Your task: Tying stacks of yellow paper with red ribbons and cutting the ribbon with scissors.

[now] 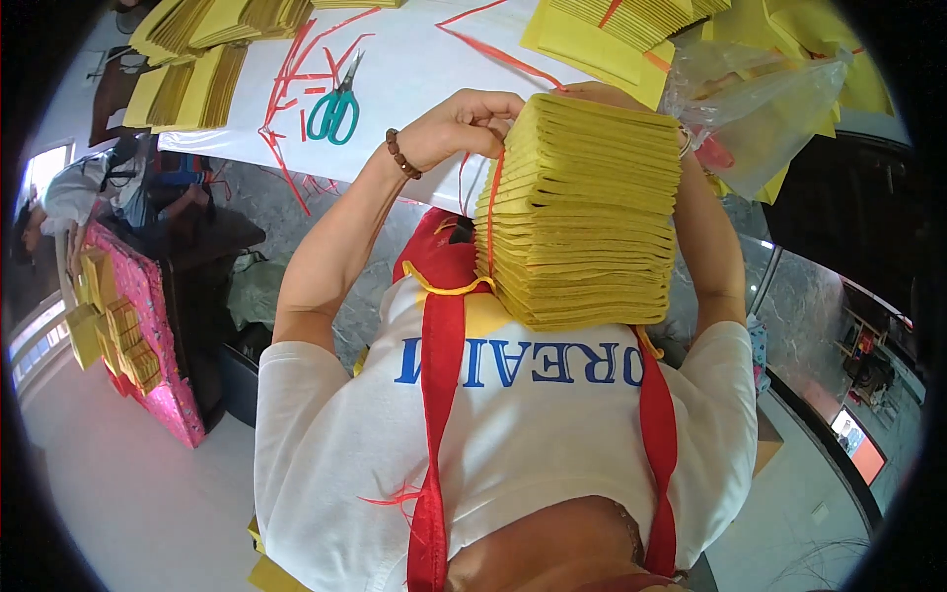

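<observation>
White table [414,54], left hand [460,126] pinching red ribbon [493,217], right hand [604,93] half-hidden, grip unclear.

The stack [592,217] is yellow, its ribbon [495,187] red, the scissor handles [340,105] teal (the cloth [163,335], patterned pink).

The stack [602,217] is matt paper, the apron straps [442,395] cloth, the bag [774,113] apparently glossy plastic.

So both elbows are bent, forearms reaching to the far side. Left arm [340,227] angles inward, left hand [456,128] with fingers [493,104] curled and thumb [481,141] folded in. Right arm [712,242] goes nearly straight up; right hand [604,94] is mostly hidden, so can't really judge its grip.
</observation>
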The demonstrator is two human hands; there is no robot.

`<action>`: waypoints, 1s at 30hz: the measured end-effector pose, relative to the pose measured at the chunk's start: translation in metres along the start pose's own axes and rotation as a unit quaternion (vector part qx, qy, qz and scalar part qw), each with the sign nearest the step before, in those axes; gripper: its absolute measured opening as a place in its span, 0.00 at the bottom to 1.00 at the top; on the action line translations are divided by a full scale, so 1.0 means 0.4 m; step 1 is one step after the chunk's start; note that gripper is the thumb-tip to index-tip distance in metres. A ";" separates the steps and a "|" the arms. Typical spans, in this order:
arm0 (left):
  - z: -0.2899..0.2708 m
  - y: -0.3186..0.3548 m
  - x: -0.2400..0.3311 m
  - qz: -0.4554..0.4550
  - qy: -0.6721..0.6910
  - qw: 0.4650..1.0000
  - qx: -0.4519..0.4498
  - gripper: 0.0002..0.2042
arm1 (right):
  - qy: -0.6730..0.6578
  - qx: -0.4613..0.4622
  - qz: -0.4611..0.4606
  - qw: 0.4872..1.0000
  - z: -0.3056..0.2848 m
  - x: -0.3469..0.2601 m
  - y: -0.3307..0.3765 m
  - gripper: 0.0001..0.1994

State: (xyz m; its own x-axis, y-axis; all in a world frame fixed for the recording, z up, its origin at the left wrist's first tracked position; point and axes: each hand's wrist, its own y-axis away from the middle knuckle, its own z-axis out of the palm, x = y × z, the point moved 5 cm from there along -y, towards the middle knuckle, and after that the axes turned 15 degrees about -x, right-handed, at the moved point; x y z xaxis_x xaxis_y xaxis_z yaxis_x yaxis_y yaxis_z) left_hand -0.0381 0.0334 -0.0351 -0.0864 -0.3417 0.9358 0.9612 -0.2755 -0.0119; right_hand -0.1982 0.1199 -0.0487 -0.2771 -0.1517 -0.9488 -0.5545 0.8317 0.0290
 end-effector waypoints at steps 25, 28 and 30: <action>-0.008 -0.287 0.133 -0.043 -0.661 0.745 -0.077 0.14 | -0.119 -0.143 0.001 0.983 0.098 0.068 -0.145 0.16; 0.048 -0.323 0.093 -0.013 -0.630 0.770 -0.103 0.11 | -0.129 -0.136 0.012 0.982 0.091 0.071 -0.139 0.16; 0.033 -0.321 0.073 0.006 -0.604 0.792 -0.093 0.11 | -0.140 -0.133 0.017 0.981 0.094 0.072 -0.130 0.16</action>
State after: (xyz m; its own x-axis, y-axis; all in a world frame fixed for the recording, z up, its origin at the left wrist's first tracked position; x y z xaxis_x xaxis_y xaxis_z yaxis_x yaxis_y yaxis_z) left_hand -0.1606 0.0707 -0.0015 0.3433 0.7318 0.5887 0.8953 -0.4444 0.0303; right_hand -0.1479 0.0925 -0.0892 -0.0938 0.0577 -0.9939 -0.7436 0.6598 0.1085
